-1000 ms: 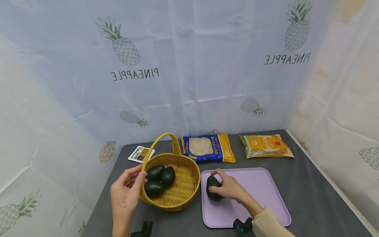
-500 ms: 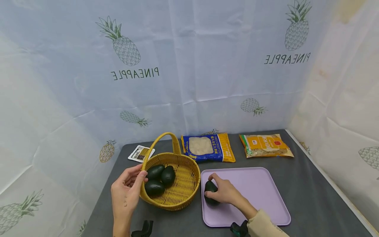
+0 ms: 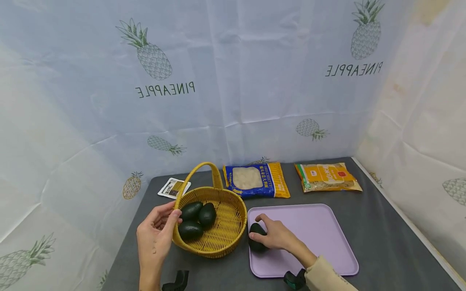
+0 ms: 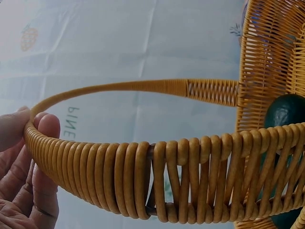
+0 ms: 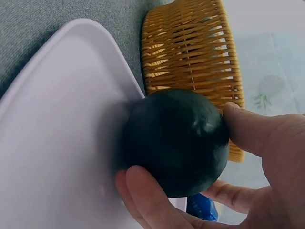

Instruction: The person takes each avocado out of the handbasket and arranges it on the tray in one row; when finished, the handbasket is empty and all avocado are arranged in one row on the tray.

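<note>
Right hand [image 3: 278, 235], thumb and fingers curved round 1 avocado [image 3: 258, 245] at the left edge of the tray [image 3: 320, 230], whose surface spreads rightward. Left hand [image 3: 157, 230] pinches the handle [image 4: 86, 164] of the basket [image 3: 229, 220] beside it; 3 avocados [image 3: 207, 215] inside.

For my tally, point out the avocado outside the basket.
The avocado held by the right hand, at the edge of the purple tray; the other three avocados lie inside the basket.
</note>
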Demonstrator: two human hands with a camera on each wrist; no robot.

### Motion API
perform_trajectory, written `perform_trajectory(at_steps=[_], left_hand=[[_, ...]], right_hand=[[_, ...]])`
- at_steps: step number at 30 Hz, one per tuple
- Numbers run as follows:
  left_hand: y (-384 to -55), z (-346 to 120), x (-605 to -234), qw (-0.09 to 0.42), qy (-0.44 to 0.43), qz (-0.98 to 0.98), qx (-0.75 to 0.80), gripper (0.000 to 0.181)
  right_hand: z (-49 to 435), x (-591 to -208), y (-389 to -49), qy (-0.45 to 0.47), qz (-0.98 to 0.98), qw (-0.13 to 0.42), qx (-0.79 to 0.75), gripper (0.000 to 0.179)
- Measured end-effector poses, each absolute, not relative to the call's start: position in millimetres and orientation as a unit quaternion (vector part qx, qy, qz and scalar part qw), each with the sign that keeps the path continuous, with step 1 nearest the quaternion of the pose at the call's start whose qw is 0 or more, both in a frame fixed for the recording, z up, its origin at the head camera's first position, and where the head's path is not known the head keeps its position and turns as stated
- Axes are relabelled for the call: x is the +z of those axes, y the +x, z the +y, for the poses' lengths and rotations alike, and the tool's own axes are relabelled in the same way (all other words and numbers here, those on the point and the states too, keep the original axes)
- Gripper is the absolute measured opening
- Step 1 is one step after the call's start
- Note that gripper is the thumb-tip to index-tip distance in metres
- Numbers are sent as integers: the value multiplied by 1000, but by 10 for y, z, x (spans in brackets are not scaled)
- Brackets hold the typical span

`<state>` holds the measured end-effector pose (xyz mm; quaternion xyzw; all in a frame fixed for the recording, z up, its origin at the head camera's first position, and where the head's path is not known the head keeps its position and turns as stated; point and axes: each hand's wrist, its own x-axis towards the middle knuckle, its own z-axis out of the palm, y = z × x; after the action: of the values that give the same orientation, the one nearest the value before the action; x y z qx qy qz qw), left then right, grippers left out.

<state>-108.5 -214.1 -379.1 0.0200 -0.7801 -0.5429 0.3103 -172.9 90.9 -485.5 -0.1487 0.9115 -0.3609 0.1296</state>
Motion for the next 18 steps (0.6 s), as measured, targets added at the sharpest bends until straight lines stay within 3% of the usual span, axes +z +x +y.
perform_trajectory(at_steps=[18], left_hand=[[-1075, -2139, -3766, 303, 25, -782, -544, 19]], right_hand=[[956, -4775, -1664, -160, 915, 131, -346, 65]])
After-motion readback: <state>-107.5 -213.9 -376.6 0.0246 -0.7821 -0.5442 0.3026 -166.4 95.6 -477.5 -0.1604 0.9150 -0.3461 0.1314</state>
